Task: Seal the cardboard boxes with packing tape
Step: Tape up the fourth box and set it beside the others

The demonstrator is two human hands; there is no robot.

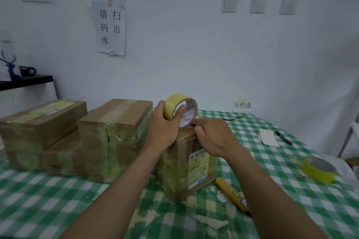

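Observation:
A small upright cardboard box (186, 169), wrapped in yellowish tape and bearing a label, stands at the table's centre. A yellow tape roll (175, 104) sits on edge on top of it. My left hand (162, 128) grips the roll, thumb through its core. My right hand (213, 136) has its fingers curled at the box's top right edge and pinches the tape end just right of the roll. Two taped boxes stand to the left: a tall one (114, 137) and a flat stacked one (40, 126).
A yellow utility knife (231, 194) lies right of the small box on the green checked tablecloth (58, 196). Further right are a second tape roll (318, 170), a black marker (283, 137) and a paper slip (269, 137). Torn tape scraps litter the front. A black shelf (25, 81) is at the left.

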